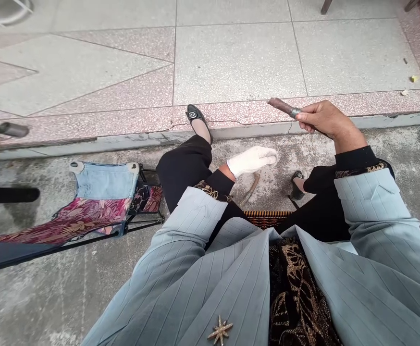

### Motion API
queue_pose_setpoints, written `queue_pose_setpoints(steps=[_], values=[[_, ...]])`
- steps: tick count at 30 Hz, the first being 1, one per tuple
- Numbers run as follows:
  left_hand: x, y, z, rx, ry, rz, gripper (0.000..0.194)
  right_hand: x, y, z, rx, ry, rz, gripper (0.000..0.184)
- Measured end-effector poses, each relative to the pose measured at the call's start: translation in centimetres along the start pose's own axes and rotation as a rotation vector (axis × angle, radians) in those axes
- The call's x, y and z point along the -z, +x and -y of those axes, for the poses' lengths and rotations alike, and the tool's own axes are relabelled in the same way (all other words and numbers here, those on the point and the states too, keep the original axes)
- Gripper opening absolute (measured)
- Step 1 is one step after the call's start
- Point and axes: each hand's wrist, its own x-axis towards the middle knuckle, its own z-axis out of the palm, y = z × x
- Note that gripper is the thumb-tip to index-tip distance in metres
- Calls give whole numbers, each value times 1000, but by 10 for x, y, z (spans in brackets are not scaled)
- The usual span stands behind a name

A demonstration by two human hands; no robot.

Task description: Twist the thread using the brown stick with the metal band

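Observation:
My right hand is closed around a brown wooden stick, raised over the step edge. Thin wire is wound in a coil round the stick beside my thumb. My left hand, in a white knitted glove, is lower and nearer my lap, its fingers curled together. From the glove's fingertips a faint thin strand rises toward the stick; it looks like the same wire. Beneath the glove, a curved brown stick lies on the concrete between my feet.
A folding chair with denim and floral cloth stands at my left. A low step edge runs across in front. On the tiled step lie a dark cylinder and pale petals. Woven wicker shows between my legs.

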Motion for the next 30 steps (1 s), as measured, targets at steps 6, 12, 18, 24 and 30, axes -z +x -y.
queue_pose_setpoints(steps=[6, 12, 18, 24, 30], values=[[6, -3, -1, -4, -20, -28, 26, -11, 17, -11, -127, -464, 5, 40], [14, -9, 3, 34, -43, -282, 28, -28, 14, -10, -165, -553, 752, 28], [7, 2, 5, 122, 67, -417, 29, -4, -4, 5, 81, -114, 558, 42], [-10, 8, 5, 55, 131, -135, 33, 3, -9, 1, 61, 118, 154, 44], [-16, 8, 5, 47, 153, -71, 34, -15, 8, -3, -78, -257, 102, 43]])
